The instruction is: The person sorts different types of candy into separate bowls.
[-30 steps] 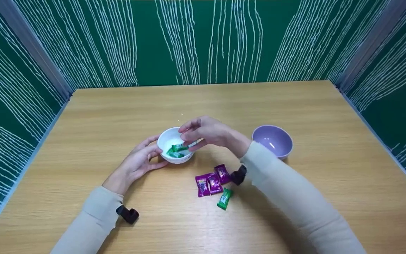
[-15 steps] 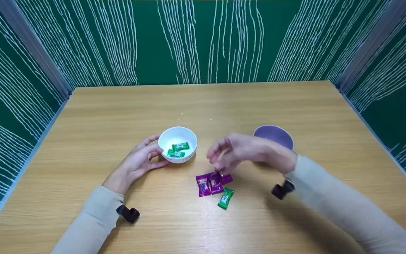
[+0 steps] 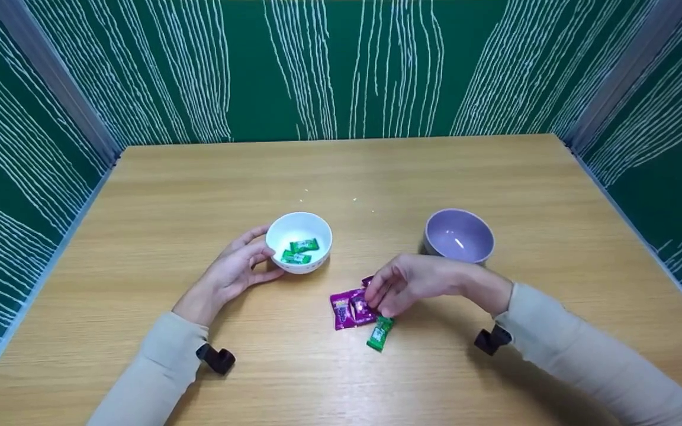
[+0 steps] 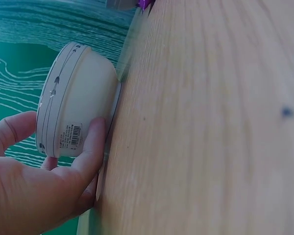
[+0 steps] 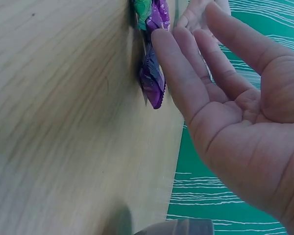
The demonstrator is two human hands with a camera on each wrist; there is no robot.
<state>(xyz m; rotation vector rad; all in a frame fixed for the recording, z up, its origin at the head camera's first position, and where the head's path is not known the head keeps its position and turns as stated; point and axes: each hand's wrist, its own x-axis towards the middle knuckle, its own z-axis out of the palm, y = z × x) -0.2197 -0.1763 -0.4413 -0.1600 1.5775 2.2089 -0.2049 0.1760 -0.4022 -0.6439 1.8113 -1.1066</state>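
My left hand holds the side of a white bowl, with fingers at its rim and low against its wall. Two green-wrapped candies lie inside it. In the left wrist view the bowl shows a patterned band and a barcode label. My right hand is over a group of purple-wrapped candies, its fingers loosely bent and nothing between them. It partly hides the purple ones. A green-wrapped candy lies just below its fingertips. The right wrist view shows a purple candy beside the fingers.
A purple bowl stands at the right, behind my right wrist. Small white specks are scattered on the wooden table beyond the white bowl. Green walls with white lines close off the back and sides.
My right hand has come away from the white bowl, moving right and toward me, down to the purple and green candies. The left hand stays on the bowl.
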